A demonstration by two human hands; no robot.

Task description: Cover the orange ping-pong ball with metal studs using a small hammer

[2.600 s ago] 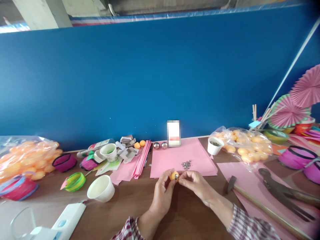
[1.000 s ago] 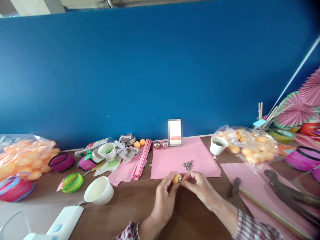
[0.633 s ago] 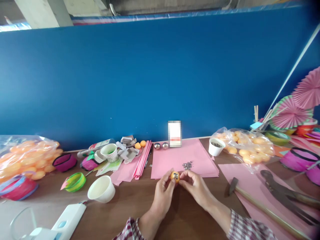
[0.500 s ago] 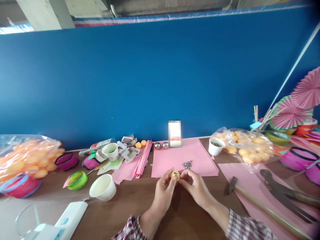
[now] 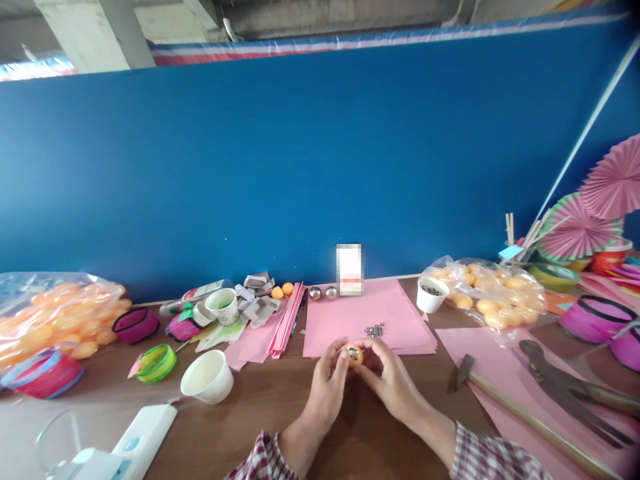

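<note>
Between my two hands is an orange ping-pong ball (image 5: 355, 357) with small silver studs on the side facing me. My left hand (image 5: 327, 383) grips its left side, the thumb lying by the studs. On the other side, the fingers and thumb of my right hand (image 5: 393, 380) are closed round the ball's right edge. Just beyond my hands, a small pile of silver studs (image 5: 374, 331) lies on pink paper (image 5: 345, 323). Two shiny silver-covered balls (image 5: 331, 293) sit at the back of that paper.
A white cup of studs (image 5: 431, 295) and a bag of orange balls (image 5: 505, 293) stand at right, near a hammer (image 5: 530, 413) and large shears (image 5: 570, 387). An empty white bowl (image 5: 207, 377), a power strip (image 5: 145, 433) and another bag of balls (image 5: 65, 320) are at left.
The ball has turned and shifted slightly right and down between my fingers. Both hands keep hold of it, and the view has tipped up a little.
</note>
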